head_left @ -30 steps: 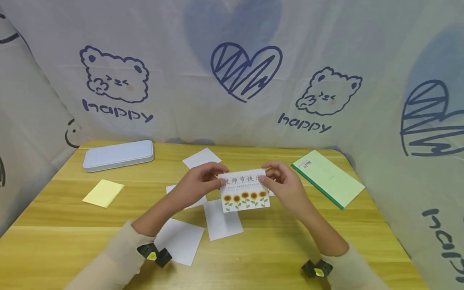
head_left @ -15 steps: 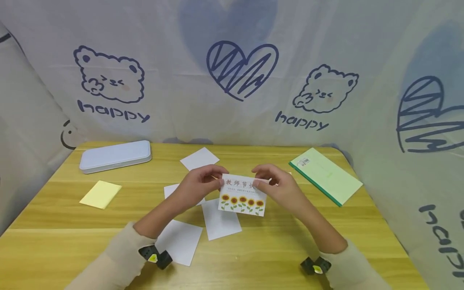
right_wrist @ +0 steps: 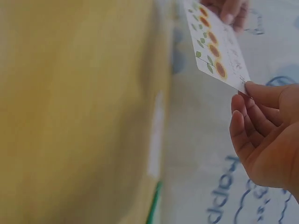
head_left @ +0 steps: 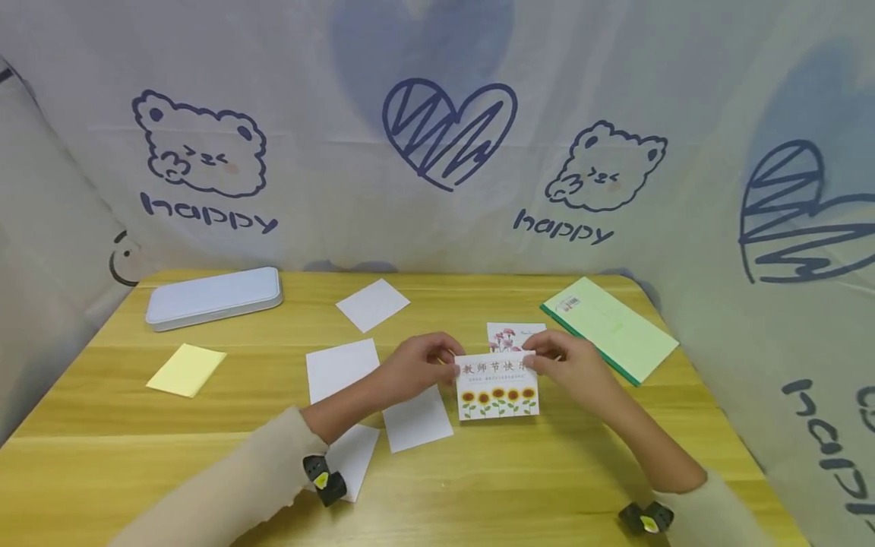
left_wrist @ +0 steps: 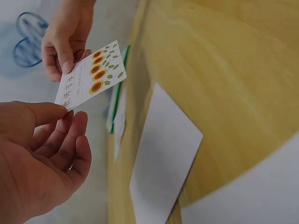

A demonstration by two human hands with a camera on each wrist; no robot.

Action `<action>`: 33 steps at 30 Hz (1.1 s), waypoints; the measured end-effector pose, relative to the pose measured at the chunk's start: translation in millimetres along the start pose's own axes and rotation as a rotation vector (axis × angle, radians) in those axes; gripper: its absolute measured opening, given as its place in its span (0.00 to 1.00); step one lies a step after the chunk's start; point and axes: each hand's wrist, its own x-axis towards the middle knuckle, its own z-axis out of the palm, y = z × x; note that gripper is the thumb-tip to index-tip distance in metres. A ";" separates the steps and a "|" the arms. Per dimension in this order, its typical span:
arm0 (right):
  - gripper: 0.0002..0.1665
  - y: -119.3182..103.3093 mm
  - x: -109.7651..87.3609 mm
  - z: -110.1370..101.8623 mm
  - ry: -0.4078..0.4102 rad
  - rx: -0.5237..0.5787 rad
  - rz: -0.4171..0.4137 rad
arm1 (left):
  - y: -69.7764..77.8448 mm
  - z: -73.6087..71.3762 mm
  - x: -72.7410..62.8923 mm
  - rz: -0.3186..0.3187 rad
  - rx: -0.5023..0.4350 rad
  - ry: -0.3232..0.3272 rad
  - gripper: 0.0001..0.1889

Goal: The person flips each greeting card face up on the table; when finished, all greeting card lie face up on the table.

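Note:
A white greeting card (head_left: 497,387) printed with Chinese characters and a row of sunflowers is held up above the table between both hands. The left hand (head_left: 421,368) pinches its upper left corner between thumb and fingers. At the upper right corner, the right hand (head_left: 573,368) pinches it the same way. Both wrist views show thumbs on the printed face, with the other fingers curled behind. Just beyond the held card lies another card (head_left: 506,336) with pink flowers, partly hidden by it and the right hand.
Several white sheets lie left of centre, including one near the back (head_left: 372,305) and one by the left forearm (head_left: 342,367). A pale pencil case (head_left: 214,298) and yellow paper (head_left: 186,371) sit at left. A green notebook (head_left: 611,328) lies at right.
Both hands have moved right and slightly toward the person with the sunflower card. The pink-flowered card and more of a white sheet have come into view.

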 end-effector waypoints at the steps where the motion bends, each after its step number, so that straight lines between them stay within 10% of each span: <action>1: 0.07 6.2 -1.1 -1.6 -0.006 -0.015 0.014 | -0.8 4.4 4.7 0.001 0.034 -0.018 0.10; 16: 0.05 66.7 0.7 -9.8 -0.083 -0.213 0.077 | -9.1 43.7 63.1 0.021 0.622 -0.155 0.08; 33: 0.05 83.4 7.2 -6.1 -0.071 -0.360 0.062 | -7.9 55.7 75.9 -0.006 0.748 -0.145 0.08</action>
